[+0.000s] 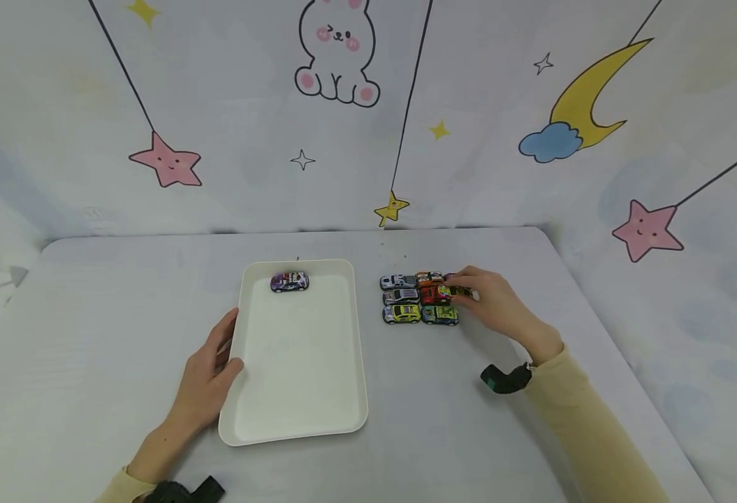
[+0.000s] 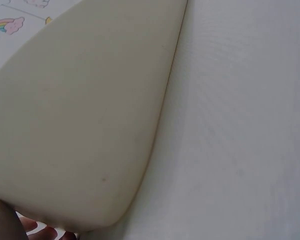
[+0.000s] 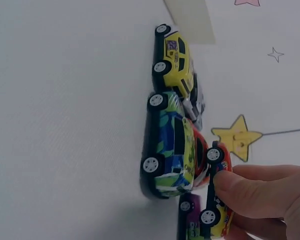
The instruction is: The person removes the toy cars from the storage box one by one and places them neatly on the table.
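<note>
My right hand [image 1: 497, 304] pinches a small yellow and red toy car [image 3: 216, 200] at the right edge of a cluster of toy cars [image 1: 420, 298] on the tabletop [image 1: 91, 314]. My left hand [image 1: 207, 374] lies relaxed, fingers [image 1: 225, 335] straight against the left rim of the white tray [image 1: 236, 419], thumb on the rim. A purple car [image 1: 289, 281] sits at the tray's far end.

Our left hand [image 1: 207, 374] lies flat with its thumb hooked forward; our right hand [image 1: 497, 304] reaches out, fingers [image 3: 255, 192] curled in a pinch.
</note>
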Tool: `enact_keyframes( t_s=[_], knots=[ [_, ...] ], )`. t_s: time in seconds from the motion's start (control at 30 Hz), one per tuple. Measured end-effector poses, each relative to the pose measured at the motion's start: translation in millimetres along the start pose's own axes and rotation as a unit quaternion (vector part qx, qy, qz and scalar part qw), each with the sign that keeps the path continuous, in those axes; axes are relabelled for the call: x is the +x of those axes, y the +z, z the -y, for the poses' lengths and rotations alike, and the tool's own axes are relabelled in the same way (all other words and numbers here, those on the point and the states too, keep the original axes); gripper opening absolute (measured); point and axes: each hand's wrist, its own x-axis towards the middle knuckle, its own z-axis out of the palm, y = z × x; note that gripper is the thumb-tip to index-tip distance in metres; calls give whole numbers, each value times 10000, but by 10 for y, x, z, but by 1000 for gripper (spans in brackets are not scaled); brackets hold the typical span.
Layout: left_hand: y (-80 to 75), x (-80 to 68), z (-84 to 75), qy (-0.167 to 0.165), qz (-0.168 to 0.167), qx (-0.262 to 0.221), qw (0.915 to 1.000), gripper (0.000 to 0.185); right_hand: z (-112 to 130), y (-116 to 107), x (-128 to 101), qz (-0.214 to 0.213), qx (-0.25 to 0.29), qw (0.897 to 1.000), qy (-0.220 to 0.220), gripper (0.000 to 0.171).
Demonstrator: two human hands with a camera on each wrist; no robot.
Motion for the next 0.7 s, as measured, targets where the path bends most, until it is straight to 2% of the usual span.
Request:
enact_keyframes(
  t_s=[0.43,0.7],
  knots=[
    [-1,0,1,5,-6,33,10000,74,-239,107,-152,-552,-57,9984,86,32],
    [4,-8,9,25,5,31,10000,74,-326,226,-220,-863,-256,9956,-277,31]
  ],
)
